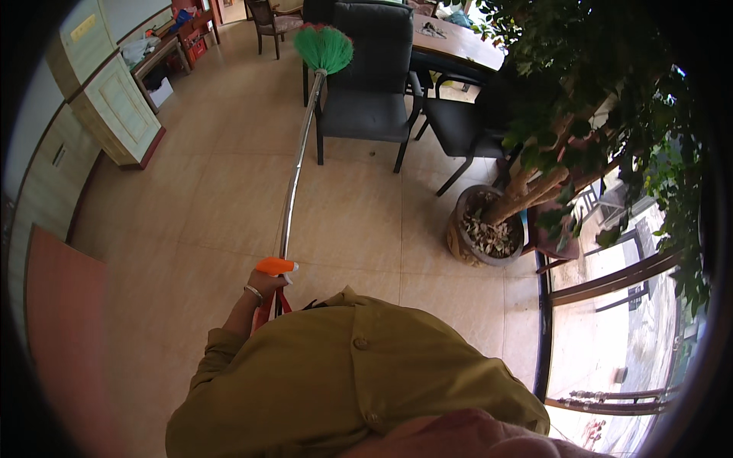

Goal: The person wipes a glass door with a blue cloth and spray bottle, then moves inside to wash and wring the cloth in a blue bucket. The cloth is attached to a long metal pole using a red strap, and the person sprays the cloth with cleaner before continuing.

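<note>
My left hand (266,284) is closed around the neck of a spray bottle with an orange trigger head (276,265). The same hand seems to grip the long metal pole of a broom (294,177), which stretches forward with its green bristle head (324,50) raised in front of a chair. A red strap or bag handle (264,314) hangs just below the fingers; what it belongs to is hidden behind my shirt. The bottle's body is also out of sight. My right hand is out of view.
A black armchair (366,109) stands ahead, with another dark chair (458,123) and a wooden table (458,43) behind it. To the right are a potted tree (487,229) and glass panels (607,332). A pinkish board (66,292) and a cabinet (123,114) flank the left.
</note>
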Action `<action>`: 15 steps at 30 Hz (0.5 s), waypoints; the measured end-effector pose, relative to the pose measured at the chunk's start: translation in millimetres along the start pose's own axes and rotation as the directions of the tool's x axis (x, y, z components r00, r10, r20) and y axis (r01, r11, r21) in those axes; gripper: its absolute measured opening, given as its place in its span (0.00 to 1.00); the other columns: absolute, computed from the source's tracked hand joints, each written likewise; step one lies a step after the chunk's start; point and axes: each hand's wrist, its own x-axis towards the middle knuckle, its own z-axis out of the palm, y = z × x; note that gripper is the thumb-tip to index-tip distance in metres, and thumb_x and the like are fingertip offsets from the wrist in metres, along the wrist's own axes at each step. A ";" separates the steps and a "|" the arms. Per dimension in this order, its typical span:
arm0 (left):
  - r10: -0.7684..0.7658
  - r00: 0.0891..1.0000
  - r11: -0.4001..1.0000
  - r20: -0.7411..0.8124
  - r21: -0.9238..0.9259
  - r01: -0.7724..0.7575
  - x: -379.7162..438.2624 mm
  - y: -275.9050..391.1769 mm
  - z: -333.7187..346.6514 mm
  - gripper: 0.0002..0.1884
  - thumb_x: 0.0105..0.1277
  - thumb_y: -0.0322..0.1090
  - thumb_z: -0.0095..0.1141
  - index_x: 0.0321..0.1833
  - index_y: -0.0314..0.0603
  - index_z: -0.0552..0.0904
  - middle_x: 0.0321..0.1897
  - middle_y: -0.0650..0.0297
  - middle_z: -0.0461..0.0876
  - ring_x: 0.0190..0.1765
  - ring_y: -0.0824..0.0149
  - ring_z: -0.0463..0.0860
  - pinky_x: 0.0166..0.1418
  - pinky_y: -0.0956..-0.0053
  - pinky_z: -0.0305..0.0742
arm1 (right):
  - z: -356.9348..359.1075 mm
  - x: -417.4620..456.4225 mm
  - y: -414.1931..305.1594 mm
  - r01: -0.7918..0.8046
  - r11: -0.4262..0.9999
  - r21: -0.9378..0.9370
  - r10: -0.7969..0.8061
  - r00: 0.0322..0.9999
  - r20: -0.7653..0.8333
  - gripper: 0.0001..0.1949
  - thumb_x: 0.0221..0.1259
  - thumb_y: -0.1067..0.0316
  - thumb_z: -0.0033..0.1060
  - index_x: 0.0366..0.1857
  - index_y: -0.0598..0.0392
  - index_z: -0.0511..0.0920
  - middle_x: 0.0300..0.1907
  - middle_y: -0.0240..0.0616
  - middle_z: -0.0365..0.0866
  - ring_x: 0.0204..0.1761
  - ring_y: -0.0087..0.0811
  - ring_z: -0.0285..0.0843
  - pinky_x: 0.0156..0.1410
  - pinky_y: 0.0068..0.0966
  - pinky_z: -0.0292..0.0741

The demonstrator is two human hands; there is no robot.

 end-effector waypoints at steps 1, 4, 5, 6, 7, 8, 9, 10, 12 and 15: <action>0.042 0.999 0.999 0.015 0.026 -0.042 21.5 8.1 1.0 0.20 0.46 0.28 0.68 0.46 0.43 0.84 0.33 0.64 0.80 0.35 0.68 0.80 0.40 0.72 0.76 | -8.2 17.2 -8.5 0.015 1.000 -0.014 -0.015 1.000 0.003 0.15 0.55 0.54 0.62 0.42 0.51 0.84 0.42 0.47 0.84 0.47 0.43 0.82 0.51 0.35 0.78; 0.097 0.994 0.989 0.055 0.111 -0.103 90.1 19.7 -2.5 0.20 0.46 0.29 0.68 0.45 0.49 0.85 0.31 0.63 0.78 0.34 0.65 0.79 0.42 0.71 0.76 | -36.8 78.6 -39.9 0.076 0.995 -0.062 -0.076 0.997 0.012 0.16 0.54 0.55 0.63 0.42 0.51 0.84 0.41 0.47 0.84 0.46 0.43 0.83 0.51 0.34 0.78; 0.070 0.996 0.988 0.054 0.131 -0.077 108.2 15.2 -3.4 0.19 0.46 0.30 0.68 0.45 0.50 0.85 0.31 0.64 0.78 0.35 0.64 0.80 0.42 0.71 0.76 | -44.2 95.3 -50.0 0.098 0.992 -0.074 -0.097 0.995 0.021 0.16 0.54 0.55 0.64 0.43 0.51 0.84 0.41 0.47 0.85 0.46 0.43 0.83 0.51 0.34 0.78; 0.048 0.998 0.988 0.038 0.145 -0.053 124.8 12.8 -4.4 0.19 0.47 0.30 0.68 0.45 0.50 0.85 0.31 0.64 0.78 0.35 0.64 0.80 0.42 0.71 0.76 | -53.1 114.2 -58.3 0.117 0.989 -0.091 -0.115 0.993 0.020 0.16 0.54 0.55 0.65 0.43 0.50 0.84 0.41 0.47 0.85 0.46 0.43 0.83 0.51 0.34 0.78; 0.059 0.998 0.990 0.036 0.130 -0.063 153.8 21.9 3.4 0.18 0.47 0.30 0.67 0.44 0.51 0.86 0.31 0.64 0.78 0.36 0.64 0.80 0.42 0.71 0.76 | -53.7 139.2 -35.2 0.289 0.957 -0.005 -0.286 0.942 -0.177 0.17 0.51 0.57 0.69 0.44 0.49 0.83 0.38 0.45 0.86 0.43 0.40 0.84 0.49 0.33 0.79; 0.105 0.992 0.983 0.066 0.147 -0.114 181.7 30.3 9.9 0.18 0.47 0.30 0.67 0.44 0.52 0.86 0.30 0.64 0.78 0.36 0.65 0.80 0.42 0.72 0.76 | -59.3 150.9 -3.3 0.196 0.981 -0.003 -0.194 0.968 -0.161 0.17 0.52 0.57 0.68 0.46 0.49 0.82 0.38 0.44 0.86 0.41 0.38 0.84 0.47 0.32 0.80; 0.106 0.993 0.971 0.059 0.207 -0.116 192.6 38.5 5.4 0.17 0.48 0.29 0.66 0.44 0.53 0.86 0.30 0.64 0.78 0.36 0.65 0.80 0.41 0.72 0.76 | -66.4 157.8 -19.5 0.146 0.989 0.007 -0.145 0.985 -0.097 0.18 0.53 0.58 0.67 0.48 0.48 0.82 0.38 0.43 0.86 0.40 0.37 0.85 0.46 0.31 0.80; 0.157 0.983 0.959 0.093 0.222 -0.174 219.0 51.1 11.9 0.17 0.48 0.29 0.66 0.44 0.53 0.86 0.30 0.64 0.78 0.37 0.65 0.80 0.41 0.72 0.76 | -66.8 163.7 14.0 0.159 0.986 0.045 -0.152 0.981 -0.122 0.17 0.54 0.60 0.66 0.49 0.48 0.81 0.37 0.43 0.86 0.39 0.35 0.85 0.45 0.30 0.80; 0.143 0.985 0.967 0.093 0.201 -0.159 274.2 21.8 25.2 0.18 0.48 0.29 0.65 0.44 0.55 0.86 0.31 0.64 0.79 0.38 0.66 0.81 0.41 0.72 0.75 | -69.6 188.4 31.0 0.193 0.977 0.087 -0.183 0.977 -0.113 0.17 0.55 0.62 0.65 0.50 0.49 0.80 0.36 0.42 0.86 0.38 0.33 0.84 0.43 0.29 0.79; 0.114 0.982 0.955 0.149 0.256 -0.150 350.4 7.2 45.6 0.19 0.48 0.30 0.66 0.45 0.59 0.86 0.32 0.65 0.80 0.39 0.66 0.81 0.43 0.72 0.75 | -88.5 225.6 -19.5 0.113 0.984 0.141 -0.104 0.992 -0.069 0.17 0.56 0.63 0.65 0.50 0.50 0.80 0.35 0.42 0.85 0.37 0.31 0.84 0.42 0.28 0.79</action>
